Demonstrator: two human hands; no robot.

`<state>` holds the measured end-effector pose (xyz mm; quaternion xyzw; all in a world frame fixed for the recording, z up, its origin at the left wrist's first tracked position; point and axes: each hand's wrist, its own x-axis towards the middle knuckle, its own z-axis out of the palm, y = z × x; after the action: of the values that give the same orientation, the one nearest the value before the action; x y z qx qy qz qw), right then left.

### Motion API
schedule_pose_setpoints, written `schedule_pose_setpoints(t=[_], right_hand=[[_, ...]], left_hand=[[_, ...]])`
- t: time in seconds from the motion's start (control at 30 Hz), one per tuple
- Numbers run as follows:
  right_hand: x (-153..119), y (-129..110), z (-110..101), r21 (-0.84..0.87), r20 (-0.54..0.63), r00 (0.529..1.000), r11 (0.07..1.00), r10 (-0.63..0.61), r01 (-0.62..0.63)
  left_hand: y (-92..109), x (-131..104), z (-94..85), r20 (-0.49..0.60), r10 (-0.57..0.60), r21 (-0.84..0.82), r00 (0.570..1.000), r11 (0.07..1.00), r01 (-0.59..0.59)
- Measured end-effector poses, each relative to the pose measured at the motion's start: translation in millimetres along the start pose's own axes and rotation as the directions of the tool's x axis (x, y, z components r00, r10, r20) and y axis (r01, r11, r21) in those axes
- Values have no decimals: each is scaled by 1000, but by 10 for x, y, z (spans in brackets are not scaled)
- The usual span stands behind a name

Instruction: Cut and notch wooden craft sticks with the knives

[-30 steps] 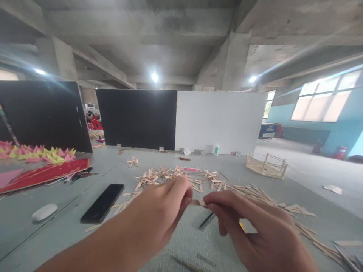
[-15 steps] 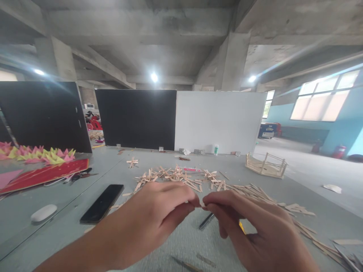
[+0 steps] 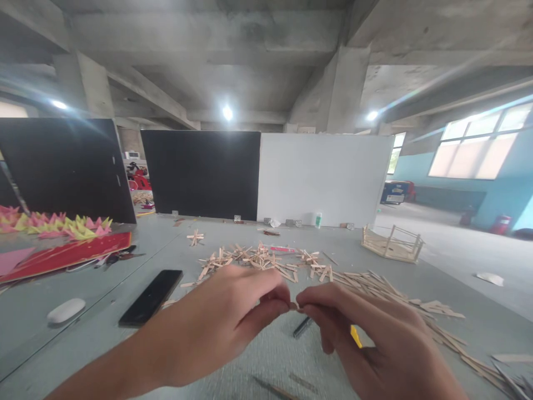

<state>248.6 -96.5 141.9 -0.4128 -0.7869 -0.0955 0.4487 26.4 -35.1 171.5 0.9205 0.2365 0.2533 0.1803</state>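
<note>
A small wooden stick piece [image 3: 293, 306] bridges the fingertips of both hands, held above the table. My left hand [image 3: 227, 325] is closed in a pinch on its left end. On the right end, thumb and forefinger of my right hand [image 3: 366, 328] are pinched together. Behind the right fingers shows a tool with a dark tip [image 3: 302, 326] and a yellow part [image 3: 356, 336]; whether the hand holds it or it lies on the table, I cannot tell. Just beyond the hands lies a heap of short wooden sticks [image 3: 258, 255].
A phone [image 3: 150, 298] and a white case [image 3: 66, 310] lie left. Longer wooden strips [image 3: 375, 283] spread right, near a small wooden fence-like model [image 3: 391, 244]. Black [image 3: 200, 175] and white [image 3: 325, 178] panels stand behind. A pointed blade-like tool [image 3: 275, 388] lies at the front.
My fingertips have parted slightly, so more of the wooden piece shows between them. The view has shifted a little; the things on the table look unmoved.
</note>
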Motion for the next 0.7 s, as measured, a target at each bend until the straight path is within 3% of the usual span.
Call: schedule_pose_setpoints(t=[0.27,0.4,0.47,0.53,0.7], right_hand=[[-21,-18,17,20,20,1000,1000,-8,8],[4,-45,10,73,25,991,989,129,-130],[14,-70,-1,173,39,967,951,252,-255],[20,-108,-13,286,41,932,889,361,-357],[23,-235,-48,388,-56,893,834,446,-392]], left_hand=[[-6,-21,37,48,36,136,998,990,-42],[22,24,-9,0,-17,105,1000,994,17],[54,37,-57,-30,-77,12,997,997,78],[91,36,-109,22,-119,-139,993,983,121],[153,-13,-168,225,-55,-442,973,884,152]])
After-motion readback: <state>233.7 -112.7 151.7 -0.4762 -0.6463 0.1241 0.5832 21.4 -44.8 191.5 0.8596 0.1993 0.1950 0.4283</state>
